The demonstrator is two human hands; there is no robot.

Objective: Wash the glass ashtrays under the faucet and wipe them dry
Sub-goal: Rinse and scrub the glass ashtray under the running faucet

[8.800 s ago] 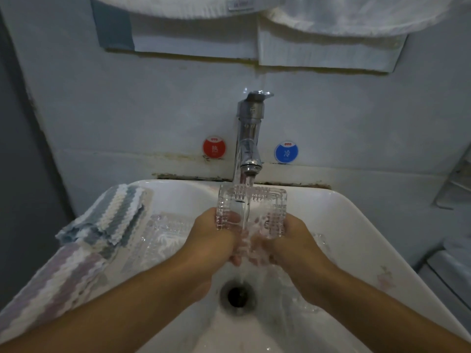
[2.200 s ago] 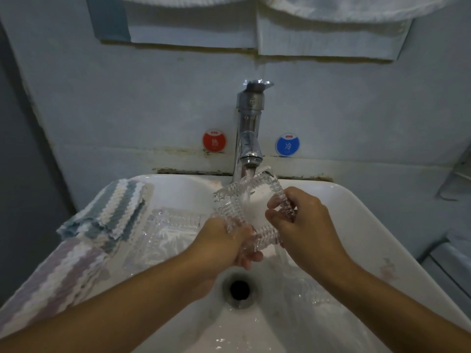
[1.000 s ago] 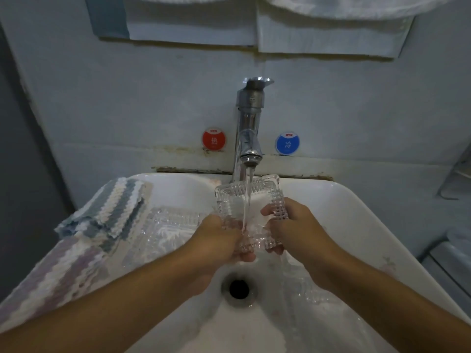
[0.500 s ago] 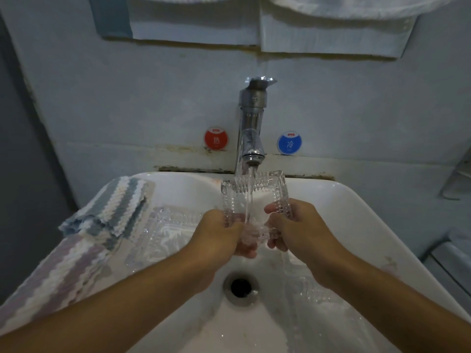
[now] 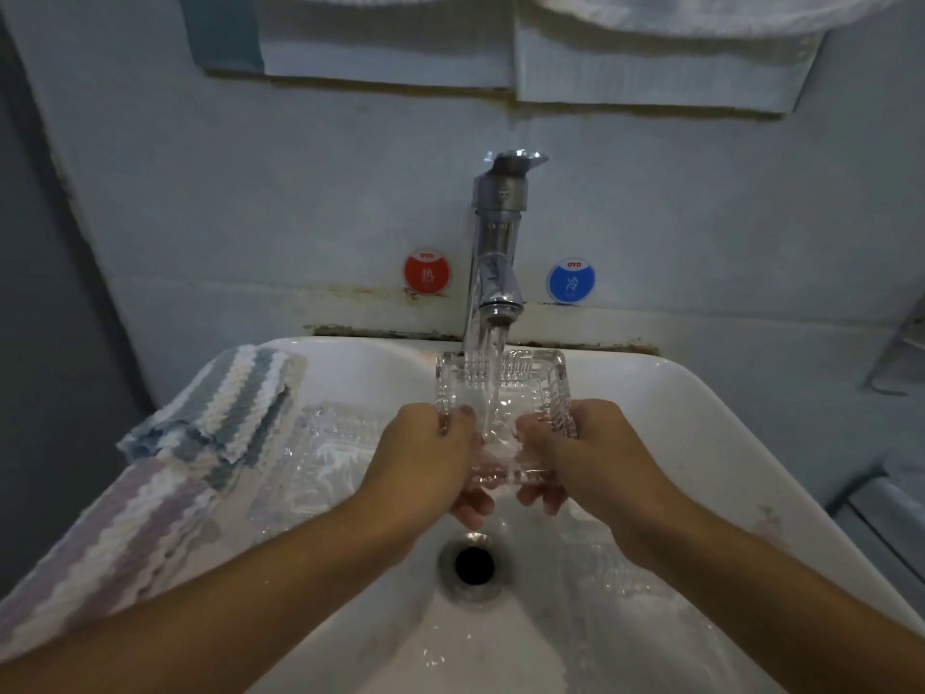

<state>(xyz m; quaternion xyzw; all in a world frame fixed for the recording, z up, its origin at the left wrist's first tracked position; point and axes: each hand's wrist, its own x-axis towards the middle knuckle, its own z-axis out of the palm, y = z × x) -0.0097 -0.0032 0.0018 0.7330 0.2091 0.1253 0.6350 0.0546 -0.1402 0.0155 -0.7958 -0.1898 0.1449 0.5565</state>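
Both hands, left hand (image 5: 425,453) and right hand (image 5: 590,450), grip a square glass ashtray (image 5: 503,393), now turned square under the faucet (image 5: 495,252) at twelve o'clock; rinsing continues. A second ashtray (image 5: 320,453) waits at nine o'clock.

Ashtray (image 5: 503,393) between left hand (image 5: 425,453) and right hand (image 5: 595,453), held at its near edges, tilted up over the sink (image 5: 701,418). Faucet (image 5: 495,252) directly beyond the hands; its stream falls into the ashtray. Drain (image 5: 474,565) below and nearer than the hands. Second ashtray (image 5: 320,458) just left of the left hand, on the sink's left side. Striped cloth (image 5: 220,408) further left, draped over the sink's rim. Two round stickers (image 5: 427,272) on the wall flank the faucet.
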